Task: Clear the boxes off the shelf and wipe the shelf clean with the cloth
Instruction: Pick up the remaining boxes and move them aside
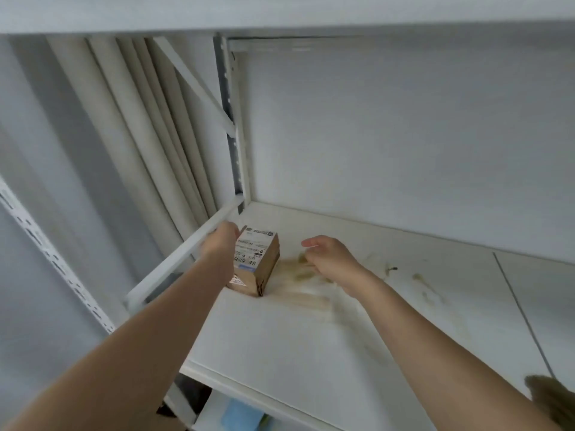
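The biggest risk here looks like the cardboard box point(255, 265) tipping or sliding off the left end of the shelf point(280, 343). It's sitting right near the back left corner, just beside the open side rail point(183, 256), and the left hand point(221, 244) is only getting at it from one side. If that hand is pulling with a one-sided hold, the box could be twisting out and dropping down the gap. Second worry: the brownish smears point(306, 286) right beside the box. Dragging the box through them would be spreading the mess and dirtying the cardboard.

On the grip: the left hand is lying against the box's left face, but its fingers are hidden behind the hand and the box, so whether they're curling round it can't be told. The right hand point(331, 258) is hovering above the stains just right of the box, fingers loosely curled, holding nothing and not touching the box. No cloth is showing in either hand.
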`<state>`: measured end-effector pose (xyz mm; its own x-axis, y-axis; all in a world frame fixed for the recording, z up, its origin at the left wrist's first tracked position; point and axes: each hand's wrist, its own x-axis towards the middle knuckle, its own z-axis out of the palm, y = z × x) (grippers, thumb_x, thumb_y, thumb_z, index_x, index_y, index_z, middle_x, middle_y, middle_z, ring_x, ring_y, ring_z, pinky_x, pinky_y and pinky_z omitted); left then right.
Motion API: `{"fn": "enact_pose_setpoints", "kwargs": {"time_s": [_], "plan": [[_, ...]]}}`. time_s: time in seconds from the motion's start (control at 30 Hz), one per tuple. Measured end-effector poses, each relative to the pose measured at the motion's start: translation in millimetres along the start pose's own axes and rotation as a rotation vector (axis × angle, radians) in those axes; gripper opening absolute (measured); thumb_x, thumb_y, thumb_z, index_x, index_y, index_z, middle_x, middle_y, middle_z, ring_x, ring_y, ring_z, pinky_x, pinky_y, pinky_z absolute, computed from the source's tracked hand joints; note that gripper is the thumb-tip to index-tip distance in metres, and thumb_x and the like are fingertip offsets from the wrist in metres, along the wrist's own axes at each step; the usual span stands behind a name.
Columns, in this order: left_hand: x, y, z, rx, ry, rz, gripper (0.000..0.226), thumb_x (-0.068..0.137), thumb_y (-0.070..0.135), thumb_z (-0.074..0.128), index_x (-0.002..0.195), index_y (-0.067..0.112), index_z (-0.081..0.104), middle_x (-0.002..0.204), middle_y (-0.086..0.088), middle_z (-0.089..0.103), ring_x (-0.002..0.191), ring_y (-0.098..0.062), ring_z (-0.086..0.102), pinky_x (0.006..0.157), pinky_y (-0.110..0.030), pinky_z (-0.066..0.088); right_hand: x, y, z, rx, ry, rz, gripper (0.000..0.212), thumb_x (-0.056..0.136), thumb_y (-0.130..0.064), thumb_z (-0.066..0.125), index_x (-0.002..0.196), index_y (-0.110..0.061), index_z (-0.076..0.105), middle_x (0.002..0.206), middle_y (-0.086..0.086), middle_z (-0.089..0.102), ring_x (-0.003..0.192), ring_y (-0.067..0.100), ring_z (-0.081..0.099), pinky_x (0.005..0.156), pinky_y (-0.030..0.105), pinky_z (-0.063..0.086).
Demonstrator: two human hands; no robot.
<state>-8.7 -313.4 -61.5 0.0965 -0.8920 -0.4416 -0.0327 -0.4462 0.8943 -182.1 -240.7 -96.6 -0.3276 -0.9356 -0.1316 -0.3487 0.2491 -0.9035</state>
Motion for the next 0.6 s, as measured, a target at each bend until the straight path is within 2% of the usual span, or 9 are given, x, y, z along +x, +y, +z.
{"fn": "enact_pose_setpoints", "kwargs": {"time_s": [0.07,0.13,0.23,0.3,0.4,0.47,0.53,0.6], "plan": [[9,-4,-12,-0.004,0.025,-0.016,0.015,0.087,0.017,0.049,0.100,0.011,0.048,0.078,-0.004,0.041,0.065,-0.017,0.040,0.057,-0.027,0.030,9,-5,18,0.071,-0.064,0.040,0.027,0.093,-0.014,0.052,0.118,-0.014,0.060,0.087,-0.004,0.058,0.082,0.017,0.060,0.081,0.033,0.052],[19,-10,-21,-0.009,0.005,-0.043,0.021,0.088,0.017,0.049,0.108,0.010,0.047,0.082,-0.004,0.041,0.075,-0.020,0.041,0.071,-0.031,0.033,13,-8,36,0.146,-0.122,0.095,0.016,0.097,-0.022,0.052,0.112,-0.018,0.057,0.089,-0.002,0.058,0.087,0.018,0.059,0.092,0.040,0.052],[30,-17,-31,0.019,-0.032,-0.052,0.038,0.087,0.018,0.053,0.123,0.007,0.052,0.120,-0.010,0.049,0.109,-0.023,0.041,0.089,-0.034,0.029,18,-10,56,0.217,-0.187,0.152,0.018,0.100,-0.033,0.047,0.099,-0.021,0.060,0.100,-0.004,0.061,0.099,0.014,0.057,0.094,0.034,0.050],[38,-20,-34,0.034,-0.052,-0.047,0.042,0.086,0.020,0.055,0.126,0.008,0.053,0.131,-0.009,0.049,0.120,-0.024,0.042,0.095,-0.036,0.030,23,-10,65,0.214,-0.218,0.166,0.027,0.101,-0.037,0.044,0.109,-0.020,0.064,0.111,-0.007,0.065,0.110,0.012,0.057,0.091,0.030,0.046],[48,-23,-34,0.042,-0.127,-0.064,0.022,0.085,0.021,0.053,0.104,0.010,0.056,0.109,-0.006,0.059,0.102,-0.020,0.050,0.084,-0.033,0.032,29,-10,69,0.223,-0.226,0.187,0.029,0.101,-0.038,0.042,0.116,-0.022,0.061,0.118,-0.006,0.062,0.117,0.014,0.055,0.100,0.034,0.045],[51,-23,-31,0.048,-0.182,-0.072,0.010,0.088,0.020,0.049,0.091,0.013,0.055,0.093,-0.004,0.064,0.085,-0.016,0.053,0.086,-0.033,0.030,31,-10,71,0.246,-0.215,0.200,0.029,0.102,-0.037,0.043,0.119,-0.021,0.060,0.117,-0.005,0.060,0.119,0.015,0.054,0.101,0.035,0.046],[51,-22,-28,0.058,-0.210,-0.067,0.011,0.089,0.019,0.047,0.089,0.014,0.057,0.089,-0.002,0.066,0.077,-0.014,0.053,0.087,-0.032,0.030,34,-10,72,0.250,-0.212,0.210,0.032,0.101,-0.037,0.044,0.122,-0.019,0.060,0.120,-0.004,0.061,0.120,0.016,0.054,0.100,0.036,0.046],[51,-20,-26,0.051,-0.226,-0.080,0.013,0.088,0.020,0.049,0.095,0.013,0.058,0.090,-0.003,0.067,0.077,-0.015,0.054,0.081,-0.030,0.034,36,-10,71,0.246,-0.215,0.218,0.033,0.101,-0.038,0.045,0.122,-0.019,0.060,0.126,-0.002,0.062,0.121,0.017,0.055,0.098,0.037,0.047]]}}
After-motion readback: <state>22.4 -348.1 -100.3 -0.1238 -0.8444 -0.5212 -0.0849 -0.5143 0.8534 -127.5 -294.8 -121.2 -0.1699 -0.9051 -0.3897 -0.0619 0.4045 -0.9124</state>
